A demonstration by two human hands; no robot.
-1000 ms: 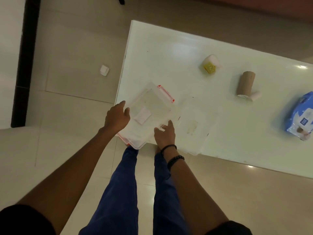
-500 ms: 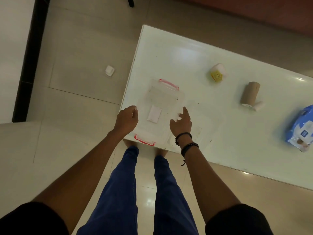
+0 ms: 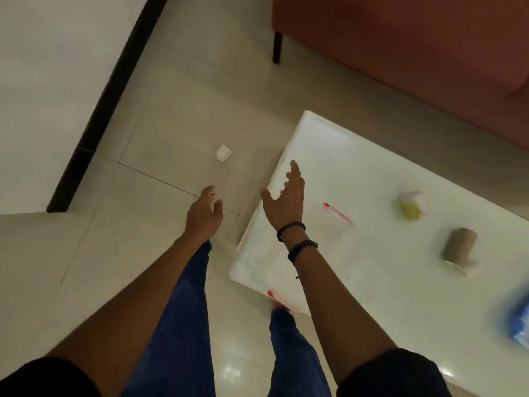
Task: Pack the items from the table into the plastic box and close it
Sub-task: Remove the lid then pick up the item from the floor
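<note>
Both hands are off the box. Our left hand point(image 3: 203, 214) hangs out over the floor, past the table's end, fingers loosely curled and holding nothing. Our right hand point(image 3: 284, 200) is spread wide above the table point(image 3: 372, 181) corner, palm turned inward, also empty. We judge it is reaching toward the small white item point(image 3: 223, 153) lying on the floor tiles, well apart from the table, since it likely belongs with the rest.

From the head view, the box point(image 3: 323, 247) sits at the near end of the table under our right forearm; it is clear and blurred, so we read it mainly by its red clips point(image 3: 337, 214), one far and one near. Whether the lid is on we cannot tell.

Farther along the table lie a yellow-and-white item point(image 3: 412, 204), a brown roll point(image 3: 459, 246) on its side with a small white roll point(image 3: 472, 269) touching its end, and a blue pack point(image 3: 518, 319) at the frame edge. None of these is in the box, so packing looks barely begun.
</note>
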